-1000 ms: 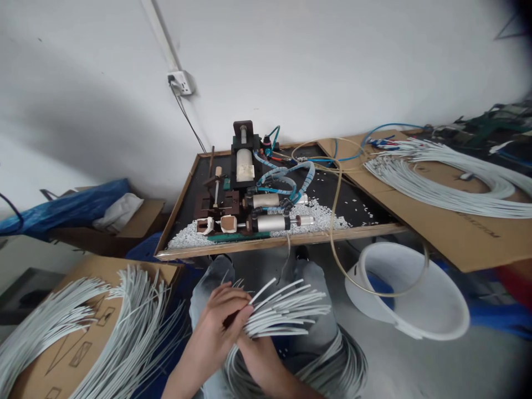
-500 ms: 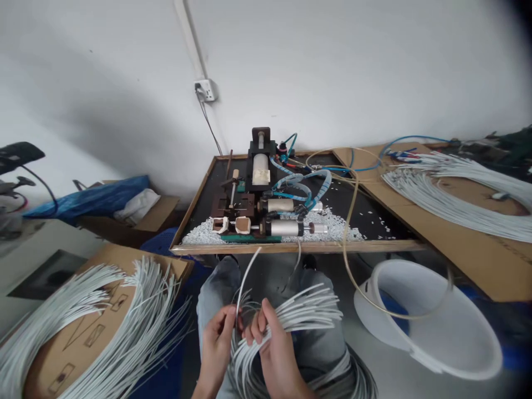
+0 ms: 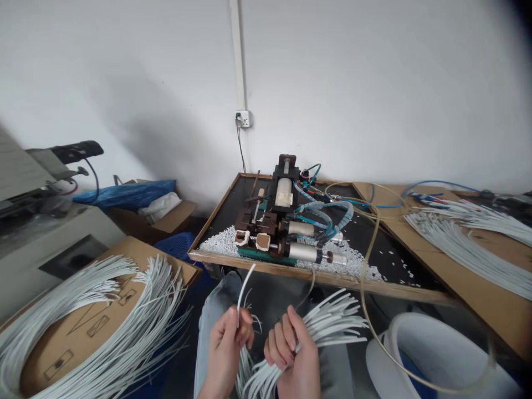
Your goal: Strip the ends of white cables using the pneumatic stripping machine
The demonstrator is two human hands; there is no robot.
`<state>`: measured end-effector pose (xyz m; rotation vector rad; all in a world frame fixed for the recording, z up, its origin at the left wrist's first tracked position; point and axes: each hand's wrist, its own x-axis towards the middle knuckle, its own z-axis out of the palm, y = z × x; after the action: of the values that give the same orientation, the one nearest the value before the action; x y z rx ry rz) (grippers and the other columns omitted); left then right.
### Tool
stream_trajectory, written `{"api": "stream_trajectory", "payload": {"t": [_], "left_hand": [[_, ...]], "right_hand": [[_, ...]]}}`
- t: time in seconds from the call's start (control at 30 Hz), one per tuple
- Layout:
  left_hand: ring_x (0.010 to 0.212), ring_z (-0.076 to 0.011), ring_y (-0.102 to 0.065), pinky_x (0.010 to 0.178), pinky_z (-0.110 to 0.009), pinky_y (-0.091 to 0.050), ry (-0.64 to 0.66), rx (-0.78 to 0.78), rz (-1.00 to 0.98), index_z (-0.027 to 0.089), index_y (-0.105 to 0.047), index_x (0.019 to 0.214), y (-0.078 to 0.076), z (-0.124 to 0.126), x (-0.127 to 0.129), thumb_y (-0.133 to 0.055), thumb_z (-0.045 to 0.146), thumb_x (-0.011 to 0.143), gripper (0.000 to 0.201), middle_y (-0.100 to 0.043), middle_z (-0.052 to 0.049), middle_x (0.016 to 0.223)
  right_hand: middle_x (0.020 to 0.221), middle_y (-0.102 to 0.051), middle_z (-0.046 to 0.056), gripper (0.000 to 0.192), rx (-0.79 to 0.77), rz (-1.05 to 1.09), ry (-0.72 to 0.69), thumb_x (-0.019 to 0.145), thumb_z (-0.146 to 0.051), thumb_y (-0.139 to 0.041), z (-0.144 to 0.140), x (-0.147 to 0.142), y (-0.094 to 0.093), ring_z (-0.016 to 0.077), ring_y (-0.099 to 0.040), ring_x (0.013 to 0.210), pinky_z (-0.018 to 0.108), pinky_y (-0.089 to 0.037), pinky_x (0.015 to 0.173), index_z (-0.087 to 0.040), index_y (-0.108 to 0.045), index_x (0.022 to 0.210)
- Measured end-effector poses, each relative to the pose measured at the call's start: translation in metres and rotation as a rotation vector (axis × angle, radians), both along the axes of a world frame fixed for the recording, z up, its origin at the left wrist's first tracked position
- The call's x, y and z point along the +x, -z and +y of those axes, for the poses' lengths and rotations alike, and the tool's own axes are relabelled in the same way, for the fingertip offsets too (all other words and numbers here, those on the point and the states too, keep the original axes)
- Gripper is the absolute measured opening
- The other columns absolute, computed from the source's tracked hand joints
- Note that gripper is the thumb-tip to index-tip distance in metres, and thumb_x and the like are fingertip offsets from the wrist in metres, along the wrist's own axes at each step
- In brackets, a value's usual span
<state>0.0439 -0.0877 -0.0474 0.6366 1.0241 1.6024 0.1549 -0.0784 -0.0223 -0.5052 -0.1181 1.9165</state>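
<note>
**One white cable pinched out, the bundle gripped beside it**

Both hands sit low in the head view, at about 6 o'clock, over the person's lap. The left hand [image 3: 226,346] is raised with the palm turned inward, thumb and forefinger closed on a single white cable [image 3: 244,291] near its lower part. That cable rises from the pinch and bends toward 1 o'clock, its free end reaching just short of the wooden edge of the work board [image 3: 291,271]. The right hand [image 3: 291,354], just at 3 o'clock of the left and apart from it, is curled into a loose fist around a bundle of white cables [image 3: 328,321]. The bundle's cut ends fan out toward 2 o'clock, uneven in length, while the rest curves down past the wrist toward the bottom edge of the frame.

At 12 o'clock from the hands, on the black board, stands a pneumatic wire-stripping jig [image 3: 282,227] with silver cylinders and blue hoses, amid white insulation scraps [image 3: 220,241]. At 9 o'clock, more white cables [image 3: 95,327] lie spread over a cardboard box. At 4 o'clock sits a white bucket [image 3: 440,360]
</note>
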Motion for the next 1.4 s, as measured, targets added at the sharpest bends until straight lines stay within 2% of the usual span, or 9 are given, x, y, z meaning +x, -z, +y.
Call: {"api": "stream_trajectory", "payload": {"t": [0.07, 0.13, 0.27, 0.33, 0.53, 0.73, 0.9, 1.27, 1.4], "left_hand": [[0.043, -0.0069, -0.024, 0.044, -0.019, -0.033, -0.064, -0.001, -0.003, 0.016, -0.062, 0.066, -0.005, 0.009, 0.001, -0.066, 0.056, 0.082, 0.043, -0.025, 0.009, 0.047], [0.042, -0.0069, -0.027, 0.044, -0.019, -0.033, -0.101, 0.003, 0.03, 0.017, -0.062, 0.068, -0.01, 0.021, -0.001, -0.068, 0.052, 0.082, 0.038, -0.031, 0.009, 0.046], [0.046, -0.011, -0.044, 0.048, -0.022, -0.038, -0.082, 0.032, 0.216, 0.018, -0.069, 0.078, -0.019, 0.046, -0.008, -0.068, 0.045, 0.083, 0.027, -0.049, 0.004, 0.051], [0.048, -0.0125, -0.047, 0.049, -0.023, -0.039, -0.057, 0.022, 0.303, 0.02, -0.073, 0.08, -0.02, 0.055, -0.01, -0.068, 0.044, 0.083, 0.024, -0.052, 0.003, 0.051], [0.047, -0.0137, -0.049, 0.049, -0.025, -0.036, -0.014, 0.001, 0.407, 0.021, -0.07, 0.058, -0.016, 0.07, -0.005, -0.065, 0.041, 0.084, 0.033, -0.056, 0.001, 0.052], [0.047, -0.0134, -0.049, 0.049, -0.024, -0.037, -0.068, -0.008, 0.325, 0.022, -0.073, 0.064, -0.009, 0.085, -0.004, -0.068, 0.043, 0.081, 0.027, -0.06, 0.001, 0.054], [0.045, -0.0125, -0.047, 0.048, -0.024, -0.036, -0.075, -0.018, 0.22, 0.017, -0.076, 0.072, -0.007, 0.094, -0.004, -0.073, 0.047, 0.076, 0.03, -0.059, 0.0, 0.053], [0.048, -0.0111, -0.048, 0.05, -0.022, -0.037, -0.064, -0.031, 0.161, 0.014, -0.076, 0.074, -0.006, 0.095, -0.011, -0.078, 0.045, 0.072, 0.031, -0.059, 0.001, 0.053], [0.049, -0.0105, -0.047, 0.05, -0.021, -0.038, -0.036, -0.039, 0.148, 0.014, -0.075, 0.076, -0.006, 0.096, -0.016, -0.08, 0.044, 0.07, 0.031, -0.058, 0.002, 0.053]], "right_hand": [[0.034, -0.028, -0.011, 0.051, 0.062, 0.02, -0.046, 0.086, -0.042, -0.06, -0.001, 0.003, -0.003, 0.0076, -0.014, 0.034, 0.026, -0.021, 0.041, -0.023, -0.039, 0.044], [0.035, -0.027, -0.011, 0.051, 0.123, 0.032, -0.087, 0.089, -0.043, -0.057, -0.002, 0.006, -0.01, 0.0082, -0.014, 0.034, 0.027, -0.02, 0.041, -0.023, -0.039, 0.045], [0.036, -0.025, -0.01, 0.051, 0.186, 0.027, -0.087, 0.089, -0.043, -0.057, 0.001, 0.013, -0.028, 0.0091, -0.014, 0.036, 0.028, -0.022, 0.043, -0.024, -0.04, 0.045], [0.037, -0.025, -0.01, 0.05, 0.168, 0.018, -0.079, 0.089, -0.042, -0.057, 0.003, 0.012, -0.031, 0.0095, -0.014, 0.037, 0.029, -0.022, 0.044, -0.023, -0.043, 0.045], [0.036, -0.026, -0.01, 0.051, 0.195, 0.022, -0.086, 0.09, -0.043, -0.056, 0.008, 0.006, -0.023, 0.0095, -0.013, 0.036, 0.028, -0.021, 0.043, -0.023, -0.042, 0.044], [0.036, -0.023, -0.01, 0.052, 0.175, 0.002, -0.041, 0.09, -0.041, -0.055, 0.014, 0.007, -0.027, 0.01, -0.013, 0.038, 0.029, -0.023, 0.045, -0.023, -0.041, 0.044], [0.036, -0.024, -0.01, 0.052, 0.151, -0.02, -0.015, 0.09, -0.041, -0.056, 0.018, 0.006, -0.028, 0.01, -0.013, 0.038, 0.029, -0.02, 0.044, -0.023, -0.04, 0.044], [0.035, -0.025, -0.011, 0.052, 0.09, -0.061, 0.025, 0.083, -0.04, -0.063, 0.021, -0.002, -0.028, 0.0077, -0.014, 0.036, 0.028, -0.019, 0.043, -0.024, -0.034, 0.043], [0.034, -0.026, -0.011, 0.053, 0.057, -0.105, 0.043, 0.076, -0.043, -0.069, 0.023, -0.006, -0.036, 0.0066, -0.016, 0.035, 0.026, -0.019, 0.042, -0.024, -0.033, 0.042]]}}
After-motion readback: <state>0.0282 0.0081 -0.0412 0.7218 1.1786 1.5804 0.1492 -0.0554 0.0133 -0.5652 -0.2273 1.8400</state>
